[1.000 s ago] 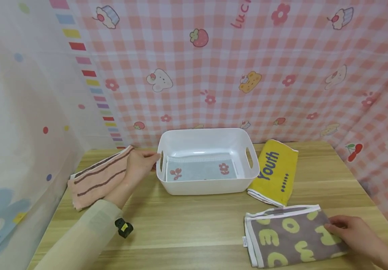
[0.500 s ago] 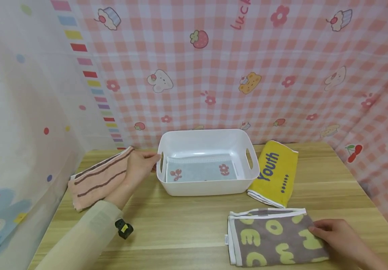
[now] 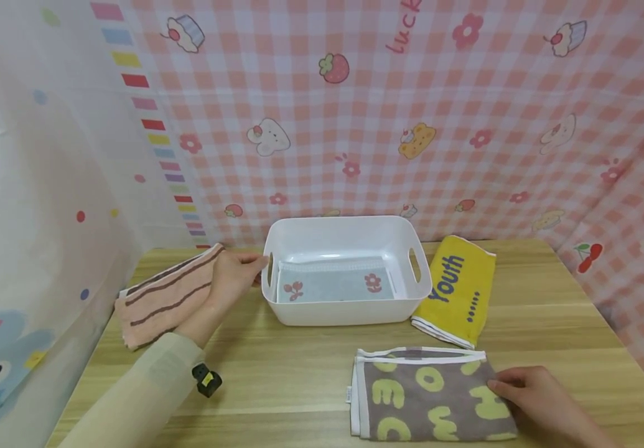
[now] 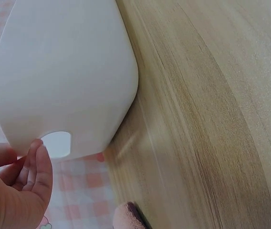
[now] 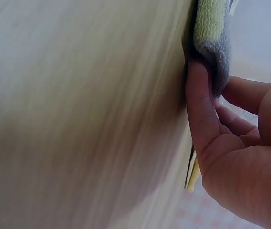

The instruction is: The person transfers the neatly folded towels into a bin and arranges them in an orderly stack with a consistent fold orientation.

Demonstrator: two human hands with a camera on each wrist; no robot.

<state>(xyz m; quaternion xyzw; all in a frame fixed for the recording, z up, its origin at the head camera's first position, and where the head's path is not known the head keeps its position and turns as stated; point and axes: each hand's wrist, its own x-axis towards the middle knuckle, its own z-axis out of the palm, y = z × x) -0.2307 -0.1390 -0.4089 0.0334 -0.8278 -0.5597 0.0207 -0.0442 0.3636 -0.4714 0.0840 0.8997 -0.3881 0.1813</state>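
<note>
On a wooden table (image 3: 299, 386), l. to r.: a striped pink towel (image 3: 162, 295), the left hand (image 3: 232, 277) w/ straight, relaxed fingers touching the white basket (image 3: 346, 311) by its handle slot, a yellow towel (image 3: 456, 289) beside it, and up front the right hand (image 3: 529, 395) pinching the grey towel (image 3: 428, 395) at its r. edge.

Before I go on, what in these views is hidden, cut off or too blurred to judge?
- Head view: the near edge of the grey towel is cut off by the frame's bottom edge; the right hand covers its right end.
- Head view: the left hand hides part of the striped towel.
- Right wrist view: the table is blurred.
- Left wrist view: the white bin shows only its outside; its contents are hidden.
</note>
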